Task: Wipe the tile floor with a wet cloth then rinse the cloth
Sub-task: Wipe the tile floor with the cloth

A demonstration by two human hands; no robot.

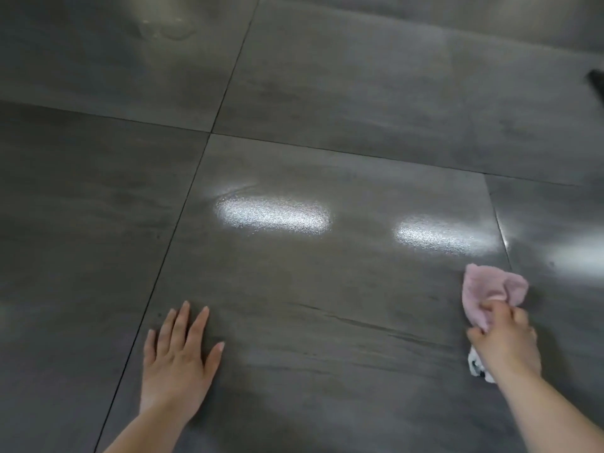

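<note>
The floor is large dark grey tiles [327, 289] with thin dark grout lines. My right hand [505, 341] grips a bunched pink cloth [483, 289] at the right edge of the near tile, close to a grout line. A white part of the cloth with dark marks [477, 367] sticks out under the wrist. My left hand [179, 358] lies flat on the same tile at its left side, fingers straight and spread, palm down.
Two bright light reflections [273, 215] shine on the near tile, which looks damp. A wet patch [166, 27] shows on a far tile at the top left. A dark object [596, 83] pokes in at the right edge.
</note>
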